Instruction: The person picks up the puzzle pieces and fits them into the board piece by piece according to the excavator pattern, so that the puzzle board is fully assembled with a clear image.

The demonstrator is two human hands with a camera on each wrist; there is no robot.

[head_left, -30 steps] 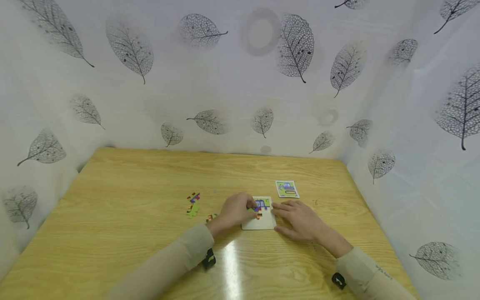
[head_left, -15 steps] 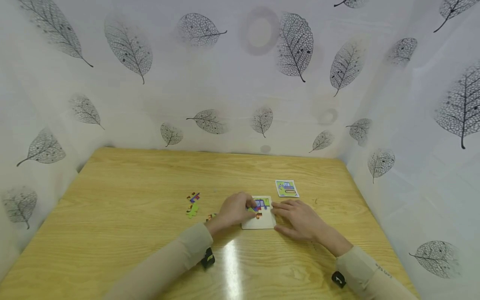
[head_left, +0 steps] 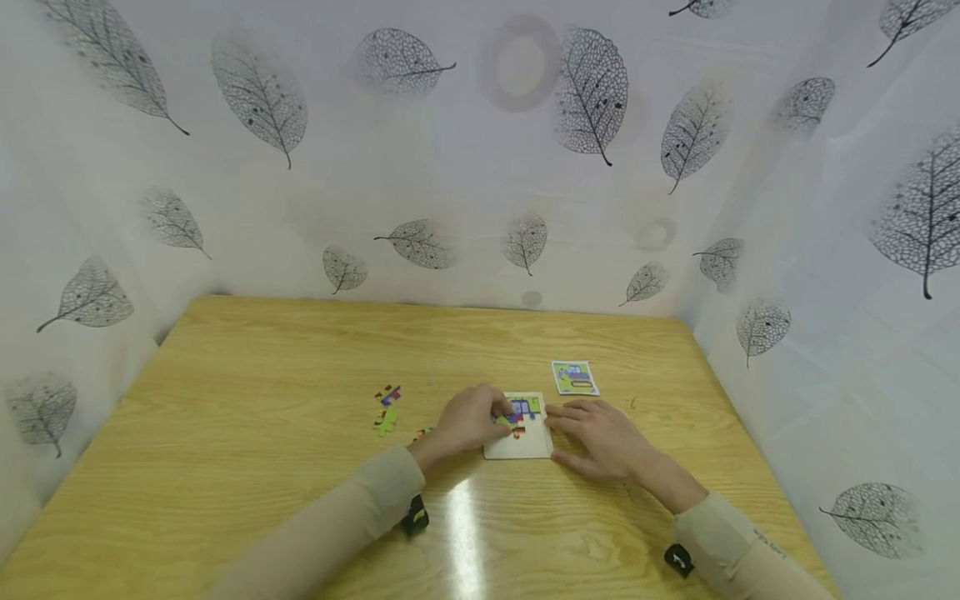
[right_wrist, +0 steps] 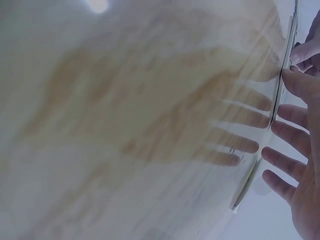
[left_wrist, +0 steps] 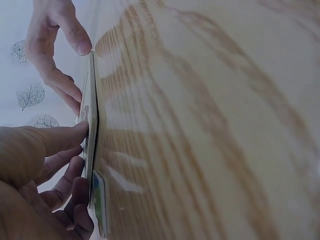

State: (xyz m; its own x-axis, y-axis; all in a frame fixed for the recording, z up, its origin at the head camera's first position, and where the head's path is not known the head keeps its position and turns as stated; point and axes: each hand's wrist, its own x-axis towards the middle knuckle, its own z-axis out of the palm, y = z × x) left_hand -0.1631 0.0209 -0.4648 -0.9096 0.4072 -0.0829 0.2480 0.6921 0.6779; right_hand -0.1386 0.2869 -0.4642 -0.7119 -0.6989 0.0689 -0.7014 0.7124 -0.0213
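Head view takes in what neither wrist view does: white wall covering printed with dark leaves [head_left: 465,179] and the back and right edges of a yellow-brown wood-grain bench [head_left: 262,358], well beyond the fingers. Wood stretches widest to the left of the left fingers. The right hand [head_left: 600,437] lies with straight, spread fingers touching the right edge of a thin, white, square board [head_left: 528,448]. The left hand [head_left: 468,417] bends over the opposite side; the left wrist view shows its lower fingers curled, and the board edge-on with a dark line beneath. Blank white board shows between the hands. Just beyond the right fingertips lies a small white-bordered picture card [head_left: 575,378]. Left thumb and forefinger meet joined blue-and-green puzzle pieces [head_left: 522,408]; whether they pinch one, I cannot tell. Loose multicoloured puzzle pieces [head_left: 386,422] lie left of the left fingers.
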